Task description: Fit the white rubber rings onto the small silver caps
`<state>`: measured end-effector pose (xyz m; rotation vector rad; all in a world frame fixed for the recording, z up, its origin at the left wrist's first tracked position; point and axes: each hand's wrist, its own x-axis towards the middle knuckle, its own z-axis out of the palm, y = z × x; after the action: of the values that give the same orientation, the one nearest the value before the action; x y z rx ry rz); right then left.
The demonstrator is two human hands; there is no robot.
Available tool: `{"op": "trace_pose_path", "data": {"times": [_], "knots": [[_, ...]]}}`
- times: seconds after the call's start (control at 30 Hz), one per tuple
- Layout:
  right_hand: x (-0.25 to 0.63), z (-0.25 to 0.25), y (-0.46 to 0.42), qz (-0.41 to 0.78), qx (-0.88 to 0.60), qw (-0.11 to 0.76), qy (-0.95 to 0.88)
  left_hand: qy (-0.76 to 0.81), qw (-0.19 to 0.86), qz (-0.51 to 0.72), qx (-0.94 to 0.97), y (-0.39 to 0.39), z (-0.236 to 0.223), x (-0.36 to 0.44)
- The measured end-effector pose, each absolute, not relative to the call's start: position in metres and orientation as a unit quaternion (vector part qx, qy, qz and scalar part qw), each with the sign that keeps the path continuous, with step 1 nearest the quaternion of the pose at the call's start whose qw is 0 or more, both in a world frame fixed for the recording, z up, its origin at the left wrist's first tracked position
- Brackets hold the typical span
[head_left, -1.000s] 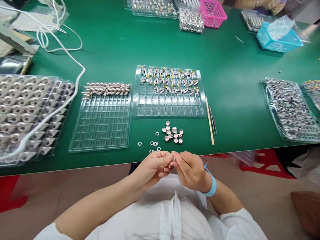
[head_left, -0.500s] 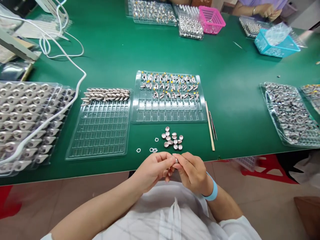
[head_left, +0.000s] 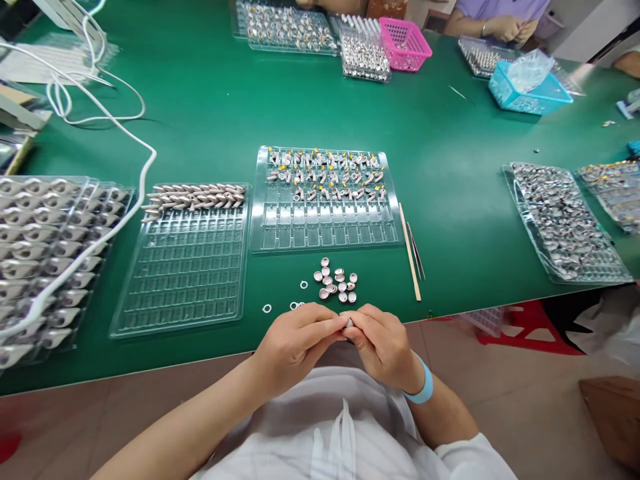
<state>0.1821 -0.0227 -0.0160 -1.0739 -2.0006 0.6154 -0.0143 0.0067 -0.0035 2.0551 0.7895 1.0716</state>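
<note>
Just off the table's front edge, my left hand (head_left: 300, 340) and my right hand (head_left: 385, 343) meet fingertip to fingertip. Between them they pinch a small round metal cap (head_left: 349, 323), mostly covered by the fingers. A pale blue band circles my right wrist. Beyond the hands lies a loose group of similar round caps (head_left: 343, 287). Several thin white rings (head_left: 267, 309) are scattered to the left of these caps. Farther back, a clear tray (head_left: 325, 233) carries rows of small metal parts with yellow tabs. Tweezers (head_left: 416, 250) and a wooden stick (head_left: 410, 253) lie to its right.
On the left, another clear tray (head_left: 180, 267) holds beige pointed parts, beside stacked trays of larger parts (head_left: 30, 250) crossed by a white cable (head_left: 145, 177). A full tray (head_left: 560, 220) stands right. At the back are a pink basket (head_left: 405, 43), a blue basket (head_left: 530, 97) and a co-worker's hands (head_left: 510, 30).
The view has shifted, so most things on the table sit farther left. My left fingers have closed in more around the cap; both hands still pinch it.
</note>
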Motion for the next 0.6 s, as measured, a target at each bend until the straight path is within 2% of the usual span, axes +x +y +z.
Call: {"op": "trace_pose_path", "data": {"times": [0.1,0.23,0.4,0.6], "knots": [[0.181,-0.015,-0.024,0.242,-0.427,0.379,-0.785,0.28,0.246,0.434,0.82,0.003,-0.009,-0.012],[0.179,-0.011,-0.025,0.273,-0.424,0.367,-0.782,0.301,0.177,0.425,0.835,-0.003,-0.013,-0.009],[0.18,-0.005,-0.024,0.31,-0.408,0.368,-0.776,0.31,0.162,0.43,0.832,-0.008,-0.016,-0.01],[0.176,-0.007,-0.028,0.201,-0.439,0.334,-0.809,0.308,0.165,0.408,0.843,-0.011,-0.025,-0.011]]}}
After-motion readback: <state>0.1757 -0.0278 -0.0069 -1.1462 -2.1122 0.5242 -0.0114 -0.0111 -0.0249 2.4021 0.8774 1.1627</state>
